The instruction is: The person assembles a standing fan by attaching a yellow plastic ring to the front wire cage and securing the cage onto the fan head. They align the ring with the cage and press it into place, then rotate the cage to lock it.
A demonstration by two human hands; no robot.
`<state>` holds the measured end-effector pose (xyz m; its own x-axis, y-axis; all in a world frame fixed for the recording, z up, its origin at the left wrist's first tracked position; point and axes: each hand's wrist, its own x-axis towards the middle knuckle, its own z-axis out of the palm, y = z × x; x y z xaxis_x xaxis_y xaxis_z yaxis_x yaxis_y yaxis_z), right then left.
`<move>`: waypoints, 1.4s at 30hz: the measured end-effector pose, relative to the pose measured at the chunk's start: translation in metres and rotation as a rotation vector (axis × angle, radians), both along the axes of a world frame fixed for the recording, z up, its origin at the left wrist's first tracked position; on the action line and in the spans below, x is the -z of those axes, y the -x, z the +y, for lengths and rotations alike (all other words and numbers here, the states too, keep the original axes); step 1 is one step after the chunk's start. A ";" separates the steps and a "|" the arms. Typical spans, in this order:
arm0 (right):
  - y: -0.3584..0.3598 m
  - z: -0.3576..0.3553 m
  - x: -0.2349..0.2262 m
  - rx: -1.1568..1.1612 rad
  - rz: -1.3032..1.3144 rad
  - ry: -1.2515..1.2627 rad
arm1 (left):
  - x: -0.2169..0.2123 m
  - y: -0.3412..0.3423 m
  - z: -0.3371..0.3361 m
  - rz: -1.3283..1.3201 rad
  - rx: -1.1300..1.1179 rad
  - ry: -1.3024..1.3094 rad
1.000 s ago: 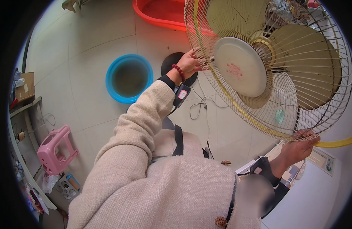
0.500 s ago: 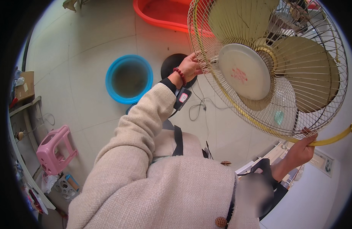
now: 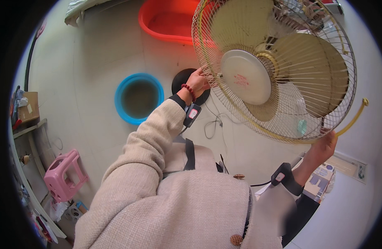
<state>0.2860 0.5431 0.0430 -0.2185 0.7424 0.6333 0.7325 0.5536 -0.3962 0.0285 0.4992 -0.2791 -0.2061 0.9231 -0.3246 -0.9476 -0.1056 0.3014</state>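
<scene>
A large fan (image 3: pixel 245 76) with a white wire guard, broad yellowish blades and a round pale centre cap is held up in front of me, tilted. At its left edge my left hand (image 3: pixel 196 83), with a red bead bracelet on the wrist, grips the wires; its fingertips are partly hidden by the guard. My right hand (image 3: pixel 323 145) is closed on the lower right rim. From that spot a yellow trim strip (image 3: pixel 353 119) curves away from the guard, its end loose in the air. The rest of the strip runs along the rim.
On the tiled floor stand a blue basin (image 3: pixel 119 99) of murky water, a red tub (image 3: pixel 155 34) and a black round base (image 3: pixel 182 83) with a cord (image 3: pixel 219 121). To the left are a pink stool (image 3: pixel 66 176) and a cardboard box (image 3: pixel 29 107).
The fan and both hands have shifted left in view, and my right hand is a little higher. The strip's loose end now points more upward. The head view has moved slightly.
</scene>
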 end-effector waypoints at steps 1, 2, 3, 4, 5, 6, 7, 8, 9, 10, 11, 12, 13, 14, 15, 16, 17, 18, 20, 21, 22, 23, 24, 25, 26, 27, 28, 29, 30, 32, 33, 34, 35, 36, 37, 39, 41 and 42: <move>-0.002 0.001 -0.001 0.001 0.038 0.030 | -0.003 0.000 0.000 0.012 0.008 0.014; -0.003 0.003 0.000 0.015 0.050 0.036 | -0.005 0.001 0.000 0.026 0.017 0.028; -0.004 0.004 0.001 0.030 0.063 0.042 | -0.007 0.001 0.000 0.019 0.029 0.049; -0.005 0.005 0.001 0.045 0.075 0.048 | -0.008 0.002 0.001 0.019 0.027 0.051; -0.007 0.005 0.002 0.067 0.083 0.057 | -0.008 0.001 0.002 0.018 0.028 0.054; -0.008 0.005 0.002 0.067 0.109 0.081 | -0.007 0.001 0.003 0.014 0.031 0.058; -0.010 0.005 0.002 0.067 0.135 0.106 | -0.005 0.000 0.004 0.017 0.028 0.069; -0.011 0.004 0.003 0.066 0.162 0.129 | -0.004 0.000 0.004 0.047 0.032 0.054; -0.013 0.004 0.004 0.017 0.184 0.114 | -0.002 -0.001 0.005 0.071 0.039 0.042; -0.015 0.004 0.004 -0.010 0.218 0.152 | 0.000 -0.001 0.005 0.096 0.047 0.029; -0.017 0.003 0.004 -0.037 0.252 0.189 | 0.002 -0.002 0.006 0.101 0.052 0.025; -0.019 0.002 0.003 -0.061 0.316 0.242 | 0.003 -0.002 0.006 0.079 0.049 0.026; -0.021 0.001 0.003 -0.062 0.384 0.314 | 0.003 -0.002 0.006 0.062 0.046 0.018; -0.022 0.000 0.003 -0.102 0.383 0.325 | 0.003 -0.001 0.007 0.036 0.046 0.007; -0.024 -0.001 0.003 -0.128 0.404 0.347 | 0.001 -0.002 0.006 0.052 0.044 0.009; -0.025 -0.001 0.003 -0.135 0.434 0.376 | -0.001 -0.002 0.006 0.055 0.044 0.026; -0.026 -0.001 0.002 -0.116 0.412 0.383 | -0.003 -0.001 0.005 0.046 0.051 0.027; -0.027 -0.001 0.001 -0.147 0.418 0.396 | -0.006 -0.001 0.006 0.028 0.063 0.073; -0.029 -0.003 0.002 -0.144 0.443 0.422 | -0.012 -0.004 0.005 0.130 0.050 0.090; -0.029 -0.004 0.000 -0.201 0.442 0.422 | -0.015 -0.004 0.006 0.117 0.042 0.137; -0.029 -0.004 0.001 -0.205 0.439 0.414 | -0.016 -0.004 0.007 0.097 0.033 0.180; -0.029 -0.005 0.000 -0.222 0.439 0.408 | -0.018 -0.004 0.007 0.118 0.027 0.153; -0.029 -0.005 -0.001 -0.235 0.444 0.401 | -0.018 -0.004 0.007 0.112 0.041 0.159; -0.029 -0.005 -0.001 -0.229 0.435 0.372 | -0.017 -0.005 0.007 0.111 0.044 0.150; -0.028 -0.006 -0.001 -0.220 0.440 0.369 | -0.016 -0.005 0.007 0.104 0.048 0.147; -0.028 -0.006 -0.001 -0.208 0.447 0.363 | -0.014 -0.004 0.008 0.066 0.054 0.170; -0.028 -0.006 -0.002 -0.197 0.454 0.355 | -0.011 -0.004 0.009 0.065 0.054 0.147; -0.028 -0.006 -0.002 -0.209 0.456 0.345 | -0.009 -0.004 0.009 0.061 0.053 0.138; -0.028 -0.006 -0.003 -0.206 0.452 0.363 | -0.007 -0.004 0.010 0.058 0.051 0.130; -0.030 -0.008 -0.005 -0.199 0.438 0.403 | -0.004 -0.003 0.011 0.070 0.071 0.098; -0.030 -0.007 -0.006 -0.206 0.433 0.409 | -0.003 -0.003 0.011 0.053 0.076 0.099; -0.030 -0.008 -0.006 -0.214 0.449 0.409 | -0.002 -0.003 0.011 0.057 0.074 0.122; -0.030 -0.008 -0.006 -0.224 0.466 0.410 | -0.003 -0.003 0.012 0.094 0.080 0.145; -0.030 -0.009 -0.007 -0.234 0.483 0.410 | -0.004 -0.003 0.012 0.058 0.084 0.124; -0.029 -0.009 -0.007 -0.247 0.490 0.391 | -0.004 -0.003 0.012 0.033 0.090 0.130; -0.028 -0.009 -0.008 -0.247 0.472 0.374 | -0.007 -0.004 0.012 0.043 0.080 0.139; -0.027 -0.009 -0.009 -0.222 0.433 0.366 | -0.009 -0.007 0.011 0.124 0.041 0.156; -0.027 -0.009 -0.010 -0.197 0.401 0.367 | -0.010 -0.008 0.010 0.105 0.040 0.137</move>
<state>0.3126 0.5339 0.0532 -0.1705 0.8988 0.4038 0.3822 0.4381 -0.8137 0.0360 0.5094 -0.2688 -0.2100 0.8800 -0.4261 -0.9126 -0.0201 0.4083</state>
